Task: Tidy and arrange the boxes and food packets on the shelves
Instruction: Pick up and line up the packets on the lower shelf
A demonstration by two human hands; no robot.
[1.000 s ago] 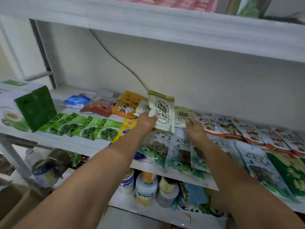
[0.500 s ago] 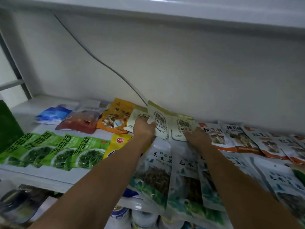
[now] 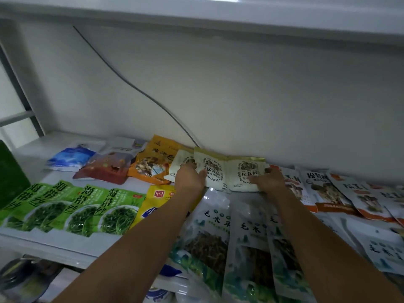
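Three cream mushroom-seasoning packets with gold tops lie in a row at the back of the white shelf. My left hand pinches the left edge of the middle cream packet, its fingers lying over the left cream packet. My right hand holds the right cream packet at its lower right corner, thumb on its face. All three packets overlap slightly and lean against the back wall.
Green kelp packets line the front left, with a yellow packet beside them. Blue, red and orange packets sit behind. Fungus bags overhang the front edge. Orange-trimmed mushroom packets fill the right. A grey cable runs down the wall.
The cream packet my left hand held upright now lies flat between the other two. Both hands have moved deeper into the shelf, and the view has moved in closer.
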